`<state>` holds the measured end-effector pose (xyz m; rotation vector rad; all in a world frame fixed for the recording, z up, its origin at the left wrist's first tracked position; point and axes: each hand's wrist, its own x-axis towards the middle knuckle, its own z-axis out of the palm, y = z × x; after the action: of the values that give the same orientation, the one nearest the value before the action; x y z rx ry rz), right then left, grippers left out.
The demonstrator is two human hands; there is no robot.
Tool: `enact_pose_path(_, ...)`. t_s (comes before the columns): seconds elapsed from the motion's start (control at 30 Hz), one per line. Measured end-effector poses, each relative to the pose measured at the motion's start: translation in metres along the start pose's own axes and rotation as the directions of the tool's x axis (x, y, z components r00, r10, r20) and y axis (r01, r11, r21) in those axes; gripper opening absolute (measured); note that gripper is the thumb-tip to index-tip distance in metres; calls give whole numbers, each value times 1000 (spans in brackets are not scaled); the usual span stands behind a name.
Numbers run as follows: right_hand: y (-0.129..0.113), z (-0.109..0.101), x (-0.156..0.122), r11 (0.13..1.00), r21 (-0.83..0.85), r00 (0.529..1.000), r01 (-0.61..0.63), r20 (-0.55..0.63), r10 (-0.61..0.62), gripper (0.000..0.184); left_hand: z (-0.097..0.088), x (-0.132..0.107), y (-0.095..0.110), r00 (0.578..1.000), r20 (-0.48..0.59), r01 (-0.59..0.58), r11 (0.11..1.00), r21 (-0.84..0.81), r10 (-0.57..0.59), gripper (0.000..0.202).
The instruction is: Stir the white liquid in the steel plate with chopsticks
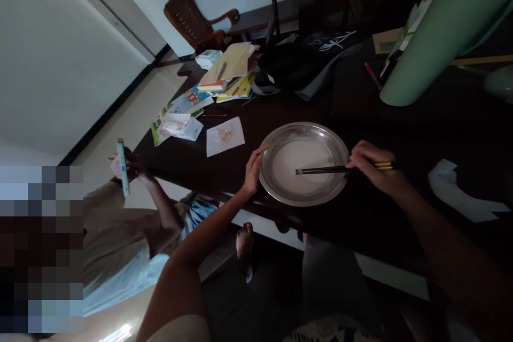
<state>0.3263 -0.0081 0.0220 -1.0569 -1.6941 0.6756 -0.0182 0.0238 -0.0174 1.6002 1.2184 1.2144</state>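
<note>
A round metal basin stands on the dark table near its front edge, with a whitish layer covering its bottom. My left hand grips the basin's left rim, fingers over the edge and thumb side toward me. In my right hand is a pair of black chopsticks with gold-coloured bands near the top. They lie nearly level across the basin's right rim, and their tips reach the whitish contents near the middle. Whether the contents are liquid or paste I cannot tell.
Left of the basin lie cotton swabs on white paper, a tissue pack and stacked books. A black bag is behind. A green cylinder stands back right; torn white paper lies right. A seated person holds a phone.
</note>
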Motion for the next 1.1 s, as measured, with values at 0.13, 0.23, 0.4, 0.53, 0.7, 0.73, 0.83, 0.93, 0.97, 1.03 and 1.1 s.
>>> enact_pose_path(0.13, 3, 3, 2, 996, -83, 998, 26, -58, -31, 46, 0, 1, -2, 1000, -16, 2, 1000, 0, -2, 49)
enact_pose_path(0.23, 6, -5, 0, 1000, 5, 984, -20, -176, 21, 48, 1, 1, -1, 1000, -30, 9, 1000, -21, -9, 41)
enact_pose_path(0.4, 1, 0, 1, 1000, 7, 1000, 22, -5, -22, 44, 1, 1, 2, 999, -31, 28, 999, -35, -29, 36)
enact_pose_path(0.53, 1, 4, 3, 991, -107, 997, 78, 13, -77, 41, 1, 1, 3, 999, -29, 21, 1000, -12, -22, 46)
enact_pose_path(0.7, 6, -7, 0, 1000, -12, 991, 21, -135, -23, 50, -1, 2, 1, 1000, -14, 0, 1000, -13, 0, 50)
enact_pose_path(0.73, 6, -7, 0, 1000, 6, 993, 21, -116, -20, 52, -1, 2, 1, 1000, -9, -7, 1000, -15, 7, 48)
enact_pose_path(0.83, 1, 0, 2, 999, -39, 999, 36, 10, -35, 48, -1, 3, 2, 1000, -5, -20, 1000, -9, 20, 43)
enact_pose_path(0.93, 0, 5, 4, 988, -134, 996, 82, 44, -77, 42, 0, 3, 3, 1000, -10, -14, 1000, 2, 14, 45)
enact_pose_path(0.97, 0, 4, 5, 985, -147, 996, 91, 14, -90, 41, 0, 4, 3, 1000, -12, -12, 1000, 4, 12, 47)
enact_pose_path(1.03, 3, -2, 3, 988, -129, 992, 85, -76, -96, 41, 0, 4, 2, 1000, -12, -11, 1000, 4, 12, 50)
enact_pose_path(1.1, 5, -8, 1, 996, -55, 987, 74, -139, -81, 44, 0, 4, 1, 1000, -9, -13, 1000, -3, 13, 48)
